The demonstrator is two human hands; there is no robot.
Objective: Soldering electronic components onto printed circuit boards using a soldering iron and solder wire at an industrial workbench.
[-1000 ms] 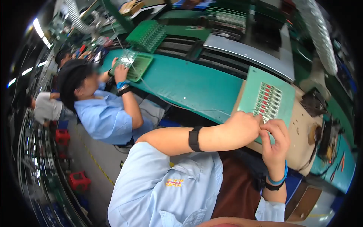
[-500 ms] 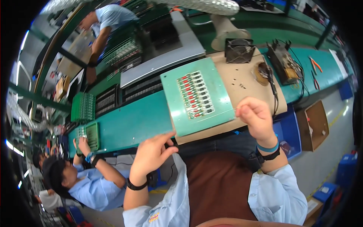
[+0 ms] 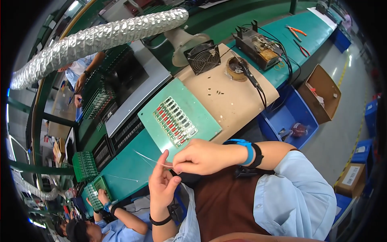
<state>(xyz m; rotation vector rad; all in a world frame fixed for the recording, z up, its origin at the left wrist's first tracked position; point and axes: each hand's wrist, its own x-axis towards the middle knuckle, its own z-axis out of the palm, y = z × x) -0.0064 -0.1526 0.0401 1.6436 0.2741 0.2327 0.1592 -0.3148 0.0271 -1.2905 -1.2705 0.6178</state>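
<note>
Right hand (image 3: pixel 198 157): fingertips closed in a pinch on a thin, pale, flexible strand (image 3: pixel 146 157). Left hand (image 3: pixel 162 186): thumb and forefinger apart, forefinger raised where the strand crosses; contact cannot be confirmed. The strand's loose end extends over the teal counter (image 3: pixel 310 31), near the flat, light-green rectangular plate (image 3: pixel 198 106) bearing a panel of small red-and-black circuit boards (image 3: pixel 175 122)

CAUTION: A slack pinch could let the strand slip. Tight bending around the forefinger could kink it. A sweeping wrist could drag the free end across the circuit boards
</note>
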